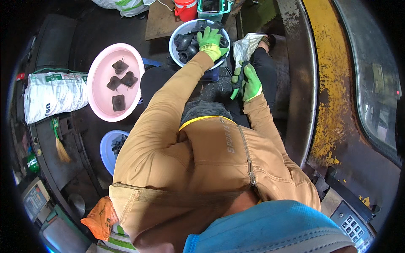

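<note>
My left hand [209,41], in a green glove, reaches into a white basin [172,47] heaped with black moulded rubber-like parts [184,41]. Its fingers are spread over the parts, and I see nothing gripped in them. Closer to my body on the right, my right hand [252,82], also gloved in green, is closed around a slim object with a bright green end [234,93]. The fingers hide most of that object, so its kind is unclear. The gloved fingertips look dark and stained.
Left of my legs, a pink basin [93,95] holds several dark square parts with thin spikes. A light blue basin [105,157] with black pieces is partly behind my arm. A white sack [55,96] lies farther left. A yellow, rusty machine frame [331,84] rises on the right.
</note>
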